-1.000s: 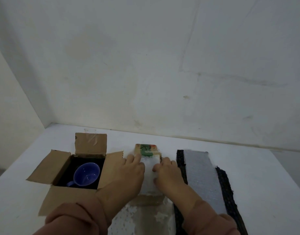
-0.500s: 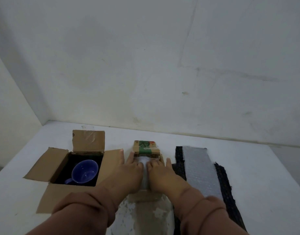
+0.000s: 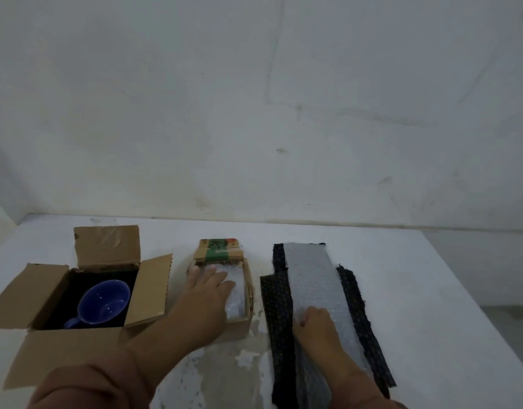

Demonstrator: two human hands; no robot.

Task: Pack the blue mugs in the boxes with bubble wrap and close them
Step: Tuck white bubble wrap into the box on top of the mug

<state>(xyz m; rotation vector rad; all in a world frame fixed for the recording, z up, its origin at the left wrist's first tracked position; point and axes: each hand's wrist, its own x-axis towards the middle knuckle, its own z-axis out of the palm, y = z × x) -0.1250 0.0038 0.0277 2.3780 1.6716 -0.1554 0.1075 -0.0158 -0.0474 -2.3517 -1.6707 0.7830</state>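
While left hand [image 3: 208, 286] presses flat on bubble wrap [image 3: 235, 290] in middle box [image 3: 245, 312], flaps unclosed; right hand [image 3: 315, 323] curled, pinching spare wrap strip [image 3: 310, 278]; left box [image 3: 152, 286] open, blue mug [image 3: 103, 302] unwrapped.

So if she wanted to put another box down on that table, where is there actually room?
The widest bare stretch of table lies right of the dark cloth carrying the bubble wrap strip. A band along the wall behind the open box and small box is also free. The gaps between boxes and cloth are narrow, and the near middle is taken by both arms.
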